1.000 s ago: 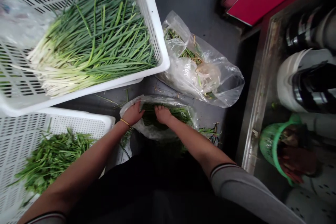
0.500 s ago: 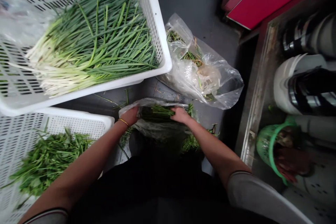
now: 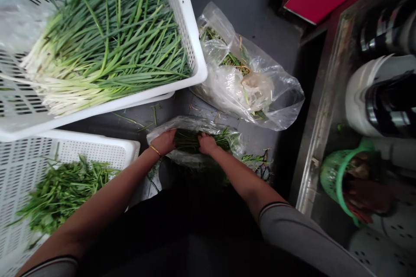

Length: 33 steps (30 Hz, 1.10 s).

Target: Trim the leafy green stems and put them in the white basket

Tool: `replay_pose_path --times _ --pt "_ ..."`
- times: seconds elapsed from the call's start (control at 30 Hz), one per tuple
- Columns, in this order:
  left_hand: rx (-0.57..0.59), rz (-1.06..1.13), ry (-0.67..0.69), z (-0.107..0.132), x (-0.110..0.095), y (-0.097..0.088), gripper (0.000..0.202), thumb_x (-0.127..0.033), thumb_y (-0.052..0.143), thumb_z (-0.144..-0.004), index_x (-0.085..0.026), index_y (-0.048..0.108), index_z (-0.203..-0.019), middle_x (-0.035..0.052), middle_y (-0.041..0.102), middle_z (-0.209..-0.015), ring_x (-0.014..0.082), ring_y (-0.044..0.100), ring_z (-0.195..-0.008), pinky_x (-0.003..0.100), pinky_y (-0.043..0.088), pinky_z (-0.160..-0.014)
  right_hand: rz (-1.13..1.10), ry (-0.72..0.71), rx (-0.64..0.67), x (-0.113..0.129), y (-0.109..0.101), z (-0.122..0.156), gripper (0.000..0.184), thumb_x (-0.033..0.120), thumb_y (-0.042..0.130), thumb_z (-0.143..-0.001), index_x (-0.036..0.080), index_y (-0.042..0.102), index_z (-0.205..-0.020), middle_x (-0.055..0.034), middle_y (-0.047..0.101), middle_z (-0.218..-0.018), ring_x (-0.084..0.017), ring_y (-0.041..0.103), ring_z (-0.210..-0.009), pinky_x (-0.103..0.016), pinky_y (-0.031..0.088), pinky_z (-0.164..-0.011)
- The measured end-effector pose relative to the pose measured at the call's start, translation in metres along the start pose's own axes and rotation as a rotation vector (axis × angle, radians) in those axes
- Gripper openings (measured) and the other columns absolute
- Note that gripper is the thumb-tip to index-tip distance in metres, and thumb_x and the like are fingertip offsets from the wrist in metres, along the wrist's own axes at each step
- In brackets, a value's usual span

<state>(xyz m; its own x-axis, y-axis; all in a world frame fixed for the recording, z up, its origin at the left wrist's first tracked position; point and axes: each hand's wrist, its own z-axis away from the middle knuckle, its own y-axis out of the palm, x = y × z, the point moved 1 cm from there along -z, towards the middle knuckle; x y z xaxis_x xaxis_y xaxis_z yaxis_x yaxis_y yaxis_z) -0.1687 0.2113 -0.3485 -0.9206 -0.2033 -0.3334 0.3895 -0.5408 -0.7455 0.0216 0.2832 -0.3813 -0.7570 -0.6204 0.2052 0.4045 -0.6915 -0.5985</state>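
Between my knees lies an open clear plastic bag (image 3: 191, 122) with a bundle of thin green stems (image 3: 186, 142) in it. At the bag's left end, my left hand (image 3: 164, 141), with a gold bracelet at the wrist, is closed on the plastic edge; its fingertips are partly hidden against the stems. My right hand (image 3: 206, 143) reaches into the bag's middle, fingers curled round the stems. Leafy greens (image 3: 69, 190) lie in the lower white basket (image 3: 107, 143) on the left.
Scallions (image 3: 130, 47) fill a large white crate (image 3: 196, 58) at upper left. Another clear bag (image 3: 276, 91) with plant scraps sits on the floor ahead. On the right, a metal-edged shelf (image 3: 312, 173) holds a green colander (image 3: 339, 181) and white tubs (image 3: 355, 99). Loose trimmings litter the floor.
My right hand has moved left along the stems, nearer my left hand. My left hand stays at the bag's left end. The view has shifted slightly.
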Motion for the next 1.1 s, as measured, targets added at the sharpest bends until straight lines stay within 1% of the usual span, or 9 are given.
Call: replay_pose_path --times 0.1,0.2,0.3,0.47,0.67,0.77,0.93,1.0,1.1 --pt "0.025 -0.005 -0.025 0.001 0.004 0.005 0.056 -0.021 0.045 -0.080 -0.007 0.037 -0.133 0.0195 0.061 -0.115 0.0272 0.061 -0.100 0.035 0.047 -0.082 0.006 0.020 0.057 0.003 0.007 -0.008 0.052 0.023 0.055 -0.074 0.010 0.046 -0.123 -0.0203 0.055 -0.121 -0.028 0.056 -0.109 -0.038 0.044 -0.088" --pt "0.029 -0.021 -0.072 0.005 0.001 0.011 0.052 -0.023 0.043 -0.083 -0.008 0.038 -0.132 0.0182 0.063 -0.109 0.0278 0.063 -0.096 0.036 0.048 -0.076 -0.008 0.015 0.200 -0.003 0.009 -0.015 0.044 0.028 0.056 -0.073 0.012 0.057 -0.114 -0.0176 0.063 -0.110 -0.027 0.062 -0.099 -0.034 0.048 -0.080" --pt "-0.009 -0.027 -0.043 0.009 -0.003 0.018 0.045 -0.023 0.041 -0.085 -0.012 0.043 -0.129 0.0165 0.063 -0.111 0.0264 0.063 -0.094 0.034 0.048 -0.073 -0.030 -0.030 0.336 -0.010 0.008 -0.024 0.044 0.033 0.061 -0.068 0.017 0.063 -0.109 -0.0124 0.066 -0.108 -0.025 0.064 -0.095 -0.029 0.049 -0.075" --pt "-0.058 -0.009 0.095 0.013 -0.002 0.028 0.038 -0.021 0.042 -0.085 -0.014 0.050 -0.121 0.0145 0.061 -0.111 0.0239 0.061 -0.093 0.033 0.047 -0.075 -0.077 -0.115 0.472 -0.010 0.007 -0.030 0.057 0.036 0.067 -0.063 0.016 0.061 -0.117 -0.0097 0.066 -0.112 -0.021 0.063 -0.095 -0.024 0.047 -0.074" --pt "-0.040 0.014 0.391 0.021 -0.016 0.038 0.023 -0.024 0.041 -0.087 -0.015 0.060 -0.095 0.0109 0.063 -0.089 0.0226 0.059 -0.089 0.034 0.045 -0.079 -0.109 -0.155 0.590 -0.005 0.001 -0.024 0.056 0.041 0.073 -0.055 0.012 0.069 -0.103 -0.0066 0.070 -0.097 -0.019 0.065 -0.083 -0.023 0.046 -0.069" --pt "0.007 0.039 0.401 0.025 -0.019 0.044 0.023 -0.024 0.043 -0.085 -0.016 0.061 -0.095 0.0117 0.063 -0.094 0.0228 0.058 -0.091 0.034 0.046 -0.079 -0.098 -0.135 0.540 -0.012 -0.015 -0.019 0.052 0.038 0.071 -0.059 0.009 0.068 -0.102 -0.0097 0.069 -0.098 -0.020 0.064 -0.082 -0.024 0.046 -0.067" --pt "0.015 0.181 0.044 0.024 -0.002 0.046 0.034 -0.030 0.041 -0.086 -0.017 0.056 -0.113 0.0100 0.063 -0.108 0.0215 0.061 -0.092 0.031 0.047 -0.079 -0.089 -0.097 0.435 -0.043 -0.068 -0.002 0.048 0.035 0.065 -0.064 0.008 0.066 -0.103 -0.0105 0.069 -0.096 -0.019 0.064 -0.080 -0.023 0.045 -0.064" --pt "0.022 0.229 -0.016 0.020 0.002 0.042 0.039 -0.031 0.040 -0.085 -0.017 0.053 -0.119 0.0096 0.064 -0.110 0.0219 0.062 -0.093 0.031 0.046 -0.080 -0.128 -0.114 0.405 -0.054 -0.090 0.011 0.045 0.035 0.064 -0.064 0.010 0.067 -0.101 -0.0077 0.069 -0.094 -0.018 0.063 -0.079 -0.022 0.046 -0.064" --pt "-0.009 0.203 -0.055 0.011 0.001 0.029 0.044 -0.034 0.042 -0.085 -0.016 0.050 -0.125 0.0122 0.061 -0.115 0.0254 0.060 -0.100 0.034 0.045 -0.085 -0.276 -0.223 0.355 -0.064 -0.116 0.032 0.038 0.032 0.064 -0.063 0.015 0.067 -0.097 -0.0020 0.069 -0.089 -0.015 0.062 -0.077 -0.020 0.046 -0.065"
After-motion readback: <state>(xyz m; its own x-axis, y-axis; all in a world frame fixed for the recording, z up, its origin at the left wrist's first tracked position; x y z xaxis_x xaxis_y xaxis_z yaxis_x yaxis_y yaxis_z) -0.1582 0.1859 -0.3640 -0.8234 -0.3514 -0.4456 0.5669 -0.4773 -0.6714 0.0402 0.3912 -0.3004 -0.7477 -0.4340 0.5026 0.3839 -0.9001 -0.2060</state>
